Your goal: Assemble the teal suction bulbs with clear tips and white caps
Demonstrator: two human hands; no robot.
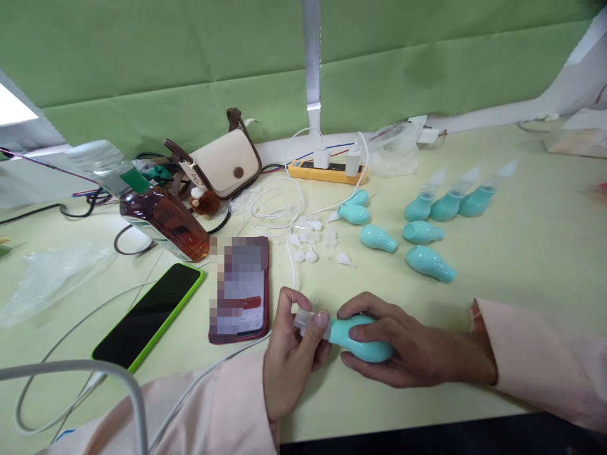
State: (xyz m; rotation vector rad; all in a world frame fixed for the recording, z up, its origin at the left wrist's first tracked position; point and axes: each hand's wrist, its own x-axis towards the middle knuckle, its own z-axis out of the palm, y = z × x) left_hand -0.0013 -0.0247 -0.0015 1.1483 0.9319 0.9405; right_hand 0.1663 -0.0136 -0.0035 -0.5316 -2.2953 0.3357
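Observation:
My right hand [408, 351] grips a teal rubber bulb [363, 341] lying sideways near the table's front edge. My left hand [291, 354] pinches a small clear plastic tip [306, 321] at the bulb's neck. Behind them, several bare teal bulbs [429, 262] lie on the table. Three bulbs with clear tips fitted [448, 203] lie in a row further back. A small heap of loose white and clear tips [313, 243] sits left of the bulbs.
A phone in a red case [241, 287] and a phone in a green case [149, 316] lie at the left. Behind them are an amber bottle [164, 218], a cream handbag [222, 161], a yellow power strip [329, 170], white cables and plastic bags.

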